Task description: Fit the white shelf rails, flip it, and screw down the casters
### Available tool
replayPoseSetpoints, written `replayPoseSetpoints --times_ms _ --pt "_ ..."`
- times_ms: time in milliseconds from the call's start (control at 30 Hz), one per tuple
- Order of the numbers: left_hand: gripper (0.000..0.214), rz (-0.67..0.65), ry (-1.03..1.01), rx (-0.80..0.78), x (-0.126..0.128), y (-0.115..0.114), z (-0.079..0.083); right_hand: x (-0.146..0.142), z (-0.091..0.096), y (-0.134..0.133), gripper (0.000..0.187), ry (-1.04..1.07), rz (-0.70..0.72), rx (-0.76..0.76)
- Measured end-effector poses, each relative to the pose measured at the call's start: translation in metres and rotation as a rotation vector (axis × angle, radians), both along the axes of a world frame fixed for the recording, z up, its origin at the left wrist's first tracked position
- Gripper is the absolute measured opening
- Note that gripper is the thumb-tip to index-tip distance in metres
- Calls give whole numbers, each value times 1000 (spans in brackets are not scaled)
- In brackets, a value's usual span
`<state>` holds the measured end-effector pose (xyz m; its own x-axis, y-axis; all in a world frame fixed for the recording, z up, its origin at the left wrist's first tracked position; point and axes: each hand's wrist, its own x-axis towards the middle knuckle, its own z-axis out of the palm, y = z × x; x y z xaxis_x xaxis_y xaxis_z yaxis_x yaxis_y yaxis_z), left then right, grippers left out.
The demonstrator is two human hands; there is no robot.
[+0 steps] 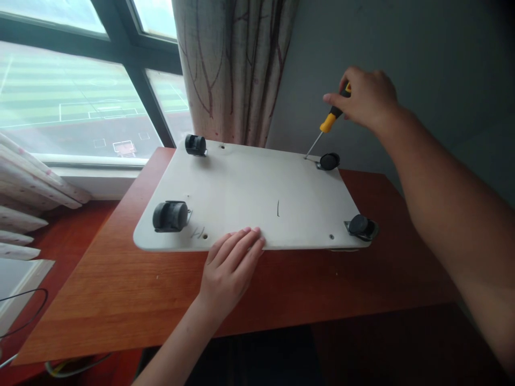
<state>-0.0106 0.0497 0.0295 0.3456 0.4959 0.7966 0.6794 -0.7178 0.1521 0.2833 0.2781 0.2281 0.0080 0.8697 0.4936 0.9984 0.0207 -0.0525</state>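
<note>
On my feed the reddish wooden bench carries a white board, laid flat with its wheeled face up, I judge so that this face can be worked on from above. The left hand lies across the near edge, fingers straight and side by side on top, probably to stop it sliding; its thumb is hidden, so I cannot tell whether that grip pinches the edge. I have the right hand over the far right, its grip closed around the handle of a yellow-and-black screwdriver, slanted so the tip meets the board just beside the far-right caster; whether a screw sits there I can't make out. The board itself is smooth, with rounded corners and black casters at each: far left, near left and near right. Smallest are a dark hole at the near edge and a thin L-shaped pen mark right of centre.
</note>
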Motion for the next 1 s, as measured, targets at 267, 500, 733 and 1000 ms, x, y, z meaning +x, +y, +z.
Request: replayPoseSetpoints --times_ms 267,500,733,1000 --pt "38 -2 -3 4 0 0 0 6 5 8 30 423 156 -238" --pt "38 -4 1 3 -1 0 0 1 2 -2 31 37 1 -69" --pt "38 -3 5 -7 -1 0 -3 8 2 7 28 392 133 -197" --pt "38 5 6 -2 -1 0 -1 -4 5 -2 32 23 9 -50"
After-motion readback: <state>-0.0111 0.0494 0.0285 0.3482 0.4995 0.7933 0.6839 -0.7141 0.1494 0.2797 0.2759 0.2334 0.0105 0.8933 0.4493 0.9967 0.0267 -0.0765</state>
